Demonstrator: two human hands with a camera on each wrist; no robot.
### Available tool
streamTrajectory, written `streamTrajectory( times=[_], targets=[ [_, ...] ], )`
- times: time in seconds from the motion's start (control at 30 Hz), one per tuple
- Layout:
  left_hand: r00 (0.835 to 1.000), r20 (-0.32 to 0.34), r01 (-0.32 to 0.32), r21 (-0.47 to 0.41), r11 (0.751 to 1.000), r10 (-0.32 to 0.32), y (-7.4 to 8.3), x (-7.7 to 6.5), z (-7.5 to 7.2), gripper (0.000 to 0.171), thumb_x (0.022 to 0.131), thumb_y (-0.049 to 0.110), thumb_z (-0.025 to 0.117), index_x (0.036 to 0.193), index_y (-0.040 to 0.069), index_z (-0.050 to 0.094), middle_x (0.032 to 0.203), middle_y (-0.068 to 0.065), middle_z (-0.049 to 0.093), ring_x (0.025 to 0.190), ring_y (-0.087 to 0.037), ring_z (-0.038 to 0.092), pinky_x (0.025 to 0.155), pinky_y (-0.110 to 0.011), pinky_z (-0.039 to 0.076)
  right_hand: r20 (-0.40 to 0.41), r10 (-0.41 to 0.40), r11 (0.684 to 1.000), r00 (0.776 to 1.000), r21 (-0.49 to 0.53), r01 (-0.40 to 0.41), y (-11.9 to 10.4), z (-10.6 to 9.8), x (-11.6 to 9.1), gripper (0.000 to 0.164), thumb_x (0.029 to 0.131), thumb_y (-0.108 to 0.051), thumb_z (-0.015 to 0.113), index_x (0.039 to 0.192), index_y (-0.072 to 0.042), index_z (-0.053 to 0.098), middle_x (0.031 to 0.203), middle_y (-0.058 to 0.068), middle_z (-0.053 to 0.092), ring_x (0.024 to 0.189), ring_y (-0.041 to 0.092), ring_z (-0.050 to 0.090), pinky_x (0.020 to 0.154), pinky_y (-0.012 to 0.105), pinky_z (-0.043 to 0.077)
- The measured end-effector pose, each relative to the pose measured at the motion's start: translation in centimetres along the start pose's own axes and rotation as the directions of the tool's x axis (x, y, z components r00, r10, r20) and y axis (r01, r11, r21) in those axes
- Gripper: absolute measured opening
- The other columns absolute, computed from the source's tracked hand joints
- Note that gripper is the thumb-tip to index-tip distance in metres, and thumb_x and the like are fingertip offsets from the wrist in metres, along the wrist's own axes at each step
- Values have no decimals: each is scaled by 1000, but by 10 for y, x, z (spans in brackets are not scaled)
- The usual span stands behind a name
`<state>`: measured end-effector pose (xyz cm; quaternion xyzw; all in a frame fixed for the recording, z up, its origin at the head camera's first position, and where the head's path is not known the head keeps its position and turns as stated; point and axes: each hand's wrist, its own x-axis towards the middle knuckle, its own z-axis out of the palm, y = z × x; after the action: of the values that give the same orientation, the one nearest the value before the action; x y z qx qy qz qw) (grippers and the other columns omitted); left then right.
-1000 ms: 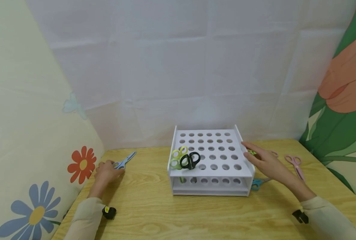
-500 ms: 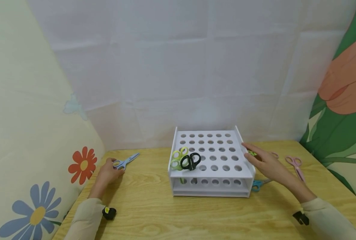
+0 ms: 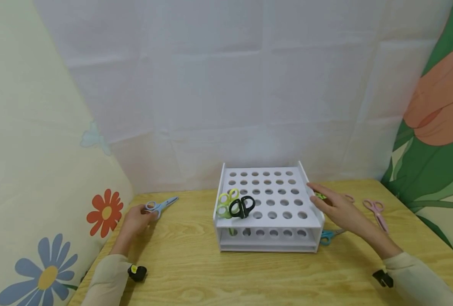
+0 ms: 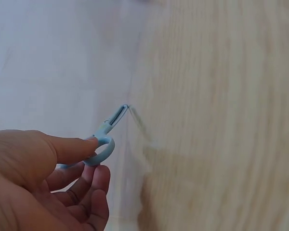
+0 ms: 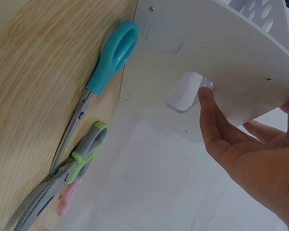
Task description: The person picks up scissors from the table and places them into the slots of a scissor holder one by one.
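Note:
My left hand pinches a light blue pair of scissors by a finger loop between thumb and fingers. Their blades point away to the right, low over the table, with the tip close to its own shadow. My right hand rests on the right side panel of a white rack with rows of round holes. In the right wrist view, one digit touches the panel beside its cutout and the fingers lie straight at the edge. Black scissors and yellow-green scissors stand in holes at the rack's left.
Right of the rack lie teal scissors, grey and green scissors and pink scissors. Another pink handle shows partly behind my right hand. A white cloth hangs behind the wooden table.
The light blue scissors have swung a little, their tip shifting to the right and flatter, with more of the loops showing. My right hand has stayed on the rack.

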<state>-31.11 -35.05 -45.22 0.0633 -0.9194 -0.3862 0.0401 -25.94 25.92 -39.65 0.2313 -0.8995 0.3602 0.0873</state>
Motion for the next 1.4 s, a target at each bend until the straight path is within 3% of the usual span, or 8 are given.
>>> streamTrajectory(
  times=[0.27, 0.63, 1.0, 1.4],
  targets=[
    [997, -66, -40, -3, 999, 40, 11, -1, -4, 36, 103, 23, 61, 120, -9, 65, 104, -19, 67, 90, -31, 59, 73, -37, 48, 3, 9, 1000, 1000, 18, -9, -1, -1, -1, 53, 109, -27, 51, 156, -3, 39, 150, 27, 44, 113, 39, 62, 88, 55, 52],
    [991, -135, -24, -24, 999, 21, 20, -6, -5, 44, 103, 27, 61, 126, -10, 62, 117, -27, 65, 103, -39, 62, 82, -47, 52, 7, 18, 1000, 1000, 25, -18, -2, 0, -1, 54, 109, -28, 50, 156, -3, 39, 149, 29, 44, 110, 38, 64, 86, 54, 52],
    [977, -215, -5, -32, 999, -2, 24, -5, -9, 45, 100, 30, 63, 125, -8, 65, 109, -22, 66, 95, -33, 60, 70, -35, 47, 10, 22, 999, 1000, 24, -22, -2, 0, 0, 55, 109, -29, 49, 156, -3, 38, 151, 28, 43, 113, 40, 62, 88, 54, 52],
    [957, -285, -71, -45, 996, 55, 31, -7, -10, 39, 99, 27, 65, 122, -3, 69, 106, -19, 67, 93, -31, 59, 68, -34, 47, 9, 20, 999, 1000, 33, -20, -2, 0, 0, 54, 109, -28, 50, 156, -3, 39, 151, 28, 43, 113, 39, 63, 87, 53, 53]
  ],
)
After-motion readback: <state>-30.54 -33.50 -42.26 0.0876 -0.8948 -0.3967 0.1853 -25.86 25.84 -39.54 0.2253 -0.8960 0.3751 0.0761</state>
